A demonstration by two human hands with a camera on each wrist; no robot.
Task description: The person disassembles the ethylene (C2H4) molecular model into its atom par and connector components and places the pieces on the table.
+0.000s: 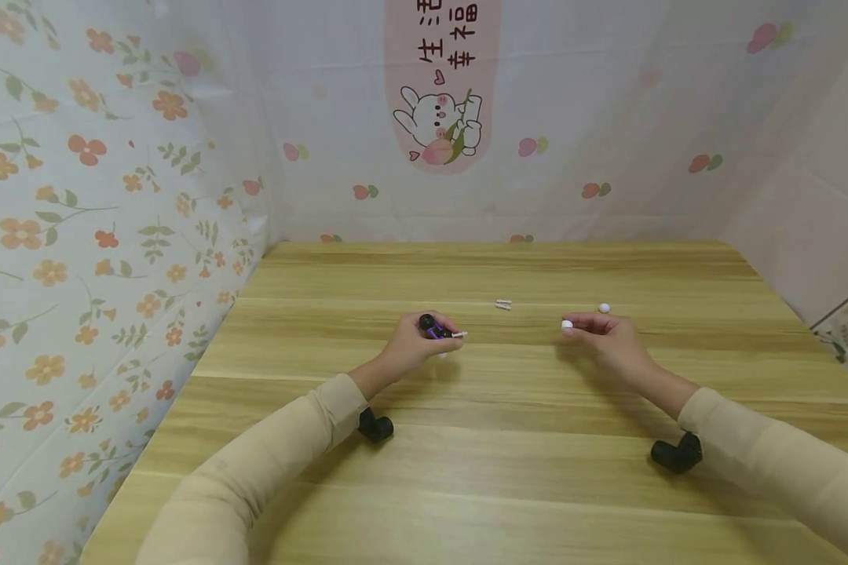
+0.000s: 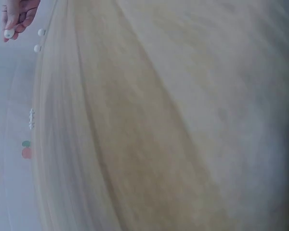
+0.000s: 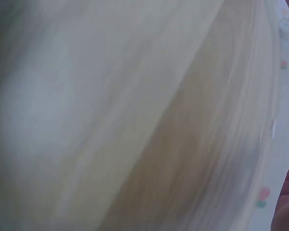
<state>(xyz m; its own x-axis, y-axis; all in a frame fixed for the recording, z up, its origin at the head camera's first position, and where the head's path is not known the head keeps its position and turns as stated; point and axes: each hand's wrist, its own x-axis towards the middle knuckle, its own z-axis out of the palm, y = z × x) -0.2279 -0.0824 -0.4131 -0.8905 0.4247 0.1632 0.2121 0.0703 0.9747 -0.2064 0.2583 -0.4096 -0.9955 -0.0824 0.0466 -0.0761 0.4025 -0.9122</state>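
Observation:
In the head view my left hand holds a small black piece with purple trim and a round knob. A thin white peg sticks out from it toward the right, and a bit of white shows below the fingers. My right hand pinches a small white ball between thumb and fingertips, above the table. That ball is also visible in the left wrist view. Part of my right hand shows at the edge of the right wrist view, its fingertips out of frame.
Two white pegs lie on the wooden table between the hands, farther back. A loose white ball sits behind my right hand; the left wrist view shows two loose balls. A patterned curtain hangs behind the table.

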